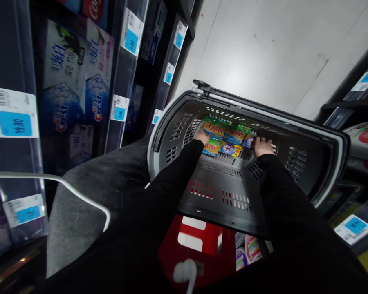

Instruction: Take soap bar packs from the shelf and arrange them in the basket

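Inside a black shopping basket [300, 141], both my hands are at opposite ends of a small stack of soap packs. My left hand [203, 136] is closed against the left end, by an orange-and-green pack [211, 148]; its fingertips are partly hidden. My right hand [263, 147] has bent fingers at the right end, on a blue soap pack [249, 141] seen only in part. Between the hands are more orange-and-green packs [215, 130] and a blue OMO pack [230, 149] with a yellow corner. The basket is tilted, its opening towards me.
Shelves with Crest toothpaste boxes [63, 77] and price tags [14, 116] rise close on the left. Another shelf [355, 102] borders the right. Grey floor [257, 49] lies beyond the basket. A red-and-white item [199, 237] and a white earphone [185, 271] are below, with a white cable [79, 197] at left.
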Demonstrator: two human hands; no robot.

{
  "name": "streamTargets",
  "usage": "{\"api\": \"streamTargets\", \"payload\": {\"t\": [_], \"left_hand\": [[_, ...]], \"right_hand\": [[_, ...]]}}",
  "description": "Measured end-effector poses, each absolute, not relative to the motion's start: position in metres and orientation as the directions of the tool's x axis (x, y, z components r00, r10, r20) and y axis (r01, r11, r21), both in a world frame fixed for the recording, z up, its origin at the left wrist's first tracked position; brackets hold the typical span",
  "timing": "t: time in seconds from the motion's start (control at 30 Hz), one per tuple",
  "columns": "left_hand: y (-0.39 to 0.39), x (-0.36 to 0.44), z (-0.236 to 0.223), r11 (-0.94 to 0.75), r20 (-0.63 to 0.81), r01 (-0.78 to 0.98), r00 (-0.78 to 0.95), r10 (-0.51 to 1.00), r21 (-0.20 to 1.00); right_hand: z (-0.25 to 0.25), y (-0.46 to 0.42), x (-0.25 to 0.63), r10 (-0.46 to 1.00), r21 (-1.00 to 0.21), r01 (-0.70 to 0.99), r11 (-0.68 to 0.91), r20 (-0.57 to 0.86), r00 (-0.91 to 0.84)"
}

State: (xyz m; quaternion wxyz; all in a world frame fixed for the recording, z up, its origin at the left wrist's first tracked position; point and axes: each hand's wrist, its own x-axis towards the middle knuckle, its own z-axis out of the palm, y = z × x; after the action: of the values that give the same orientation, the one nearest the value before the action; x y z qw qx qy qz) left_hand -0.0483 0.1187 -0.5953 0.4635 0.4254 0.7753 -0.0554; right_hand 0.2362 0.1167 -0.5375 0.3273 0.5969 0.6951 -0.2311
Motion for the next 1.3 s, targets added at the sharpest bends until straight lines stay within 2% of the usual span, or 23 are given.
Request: {"api": "streamTargets", "payload": {"t": [0.1, 0.43, 0.63, 0.8, 1.07, 1.17, 1.3], "left_hand": [[0.123, -0.051, -0.593, 0.635, -0.764, 0.703, -0.204, 0.612, 0.321], [0.122, -0.056, -0.594, 0.625, -0.760, 0.712, -0.200, 0.618, 0.320], [0.118, -0.052, -0.596, 0.612, -0.760, 0.726, -0.195, 0.620, 0.313], [0.114, -0.049, -0.595, 0.598, -0.765, 0.744, -0.187, 0.616, 0.300], [0.106, -0.041, -0.597, 0.557, -0.792, 0.794, -0.169, 0.587, 0.243], [0.104, -0.041, -0.602, 0.554, -0.804, 0.799, -0.162, 0.573, 0.234], [0.103, -0.046, -0.607, 0.535, -0.790, 0.811, -0.160, 0.592, 0.237]], "right_hand": [[-0.537, 0.120, 0.250, 0.614, -0.009, 0.957, 0.291, -0.765, -0.194], [-0.549, 0.105, 0.272, 0.669, -0.159, 0.940, 0.300, -0.667, -0.327], [-0.562, 0.100, 0.266, 0.645, -0.042, 0.945, 0.326, -0.720, -0.254], [-0.566, 0.092, 0.248, 0.769, 0.074, 0.971, 0.227, -0.625, -0.133], [-0.570, 0.109, 0.265, 0.665, -0.033, 0.934, 0.357, -0.693, -0.278], [-0.570, 0.098, 0.267, 0.719, 0.016, 0.958, 0.288, -0.664, -0.205], [-0.571, 0.077, 0.267, 0.841, 0.015, 0.984, 0.180, -0.522, -0.146]]}}
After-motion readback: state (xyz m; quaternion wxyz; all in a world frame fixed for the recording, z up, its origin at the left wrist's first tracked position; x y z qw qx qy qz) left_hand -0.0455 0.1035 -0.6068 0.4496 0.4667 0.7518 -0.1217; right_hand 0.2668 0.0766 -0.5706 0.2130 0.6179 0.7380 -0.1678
